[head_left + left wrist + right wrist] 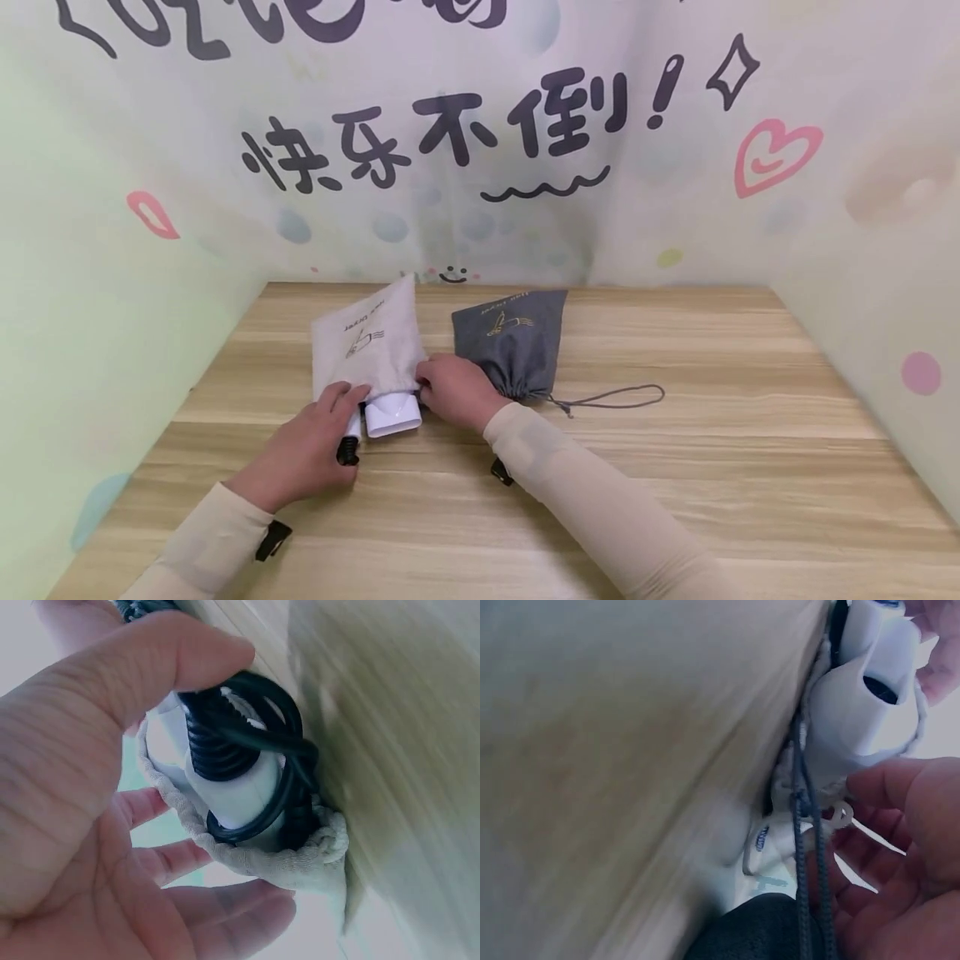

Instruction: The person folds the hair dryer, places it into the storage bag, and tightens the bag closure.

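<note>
A light beige drawstring bag (367, 333) with hair dryer print lies on the table, its mouth toward me. Out of that mouth sticks the white nozzle of a hair dryer (393, 417); the rest of its body is hidden inside. My left hand (311, 442) grips the handle end at the left of the mouth. In the left wrist view its thumb lies on the coiled black cord (255, 735), and several fingers touch the bag's outside. My right hand (461, 390) pinches the bag's rim at the right of the nozzle (862, 712).
Right of the beige bag lies a dark grey drawstring bag (510, 342), gathered at its mouth. Its cord loop (622, 397) stretches to the right, beyond my right forearm. The wood-grain table (712, 400) meets a printed cloth backdrop (525, 233) at its far edge.
</note>
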`<state>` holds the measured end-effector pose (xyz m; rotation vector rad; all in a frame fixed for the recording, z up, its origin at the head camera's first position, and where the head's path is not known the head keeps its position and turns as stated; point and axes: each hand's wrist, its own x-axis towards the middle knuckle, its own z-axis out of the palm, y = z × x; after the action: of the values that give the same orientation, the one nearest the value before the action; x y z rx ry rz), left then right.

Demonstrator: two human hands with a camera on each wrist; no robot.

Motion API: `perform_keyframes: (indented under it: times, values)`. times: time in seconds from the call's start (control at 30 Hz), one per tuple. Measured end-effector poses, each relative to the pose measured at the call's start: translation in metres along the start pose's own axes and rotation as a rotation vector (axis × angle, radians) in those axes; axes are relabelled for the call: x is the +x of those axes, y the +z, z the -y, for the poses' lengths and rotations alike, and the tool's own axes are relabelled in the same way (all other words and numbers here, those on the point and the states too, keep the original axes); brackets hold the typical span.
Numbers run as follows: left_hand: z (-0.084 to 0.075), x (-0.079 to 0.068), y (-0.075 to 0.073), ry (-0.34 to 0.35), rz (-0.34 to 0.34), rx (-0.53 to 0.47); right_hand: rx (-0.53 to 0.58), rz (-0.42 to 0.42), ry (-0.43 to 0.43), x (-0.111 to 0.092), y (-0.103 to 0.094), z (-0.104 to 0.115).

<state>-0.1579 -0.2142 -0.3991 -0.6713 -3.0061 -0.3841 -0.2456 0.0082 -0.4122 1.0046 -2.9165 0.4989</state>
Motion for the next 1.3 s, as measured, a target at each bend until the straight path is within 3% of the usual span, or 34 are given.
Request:
perform_keyframes:
  times: [0.23, 0.47, 0.67, 0.77, 1.0, 1.3]
  values:
    - [0.000, 0.004, -0.003, -0.057, -0.030, -0.038, 0.146, 0.086, -0.048, -0.001, -0.005, -0.002]
    - [0.010, 0.010, -0.001, -0.067, -0.028, -0.091, 0.189, 0.077, -0.071, -0.002, -0.004, -0.002]
    - [0.026, 0.007, 0.002, -0.112, 0.060, -0.097, 0.222, 0.046, -0.068, -0.005, -0.004, -0.002]
    - [0.034, 0.006, 0.004, -0.101, 0.104, -0.134, 0.233, 0.038, -0.077, -0.006, -0.004, -0.003]
    - [0.040, 0.012, 0.007, -0.009, 0.036, -0.143, 0.199, 0.043, -0.109, -0.008, 0.000, -0.004]
    - [0.039, 0.021, 0.004, -0.065, 0.024, -0.136, 0.190, 0.020, -0.094, -0.011, -0.002, -0.004]
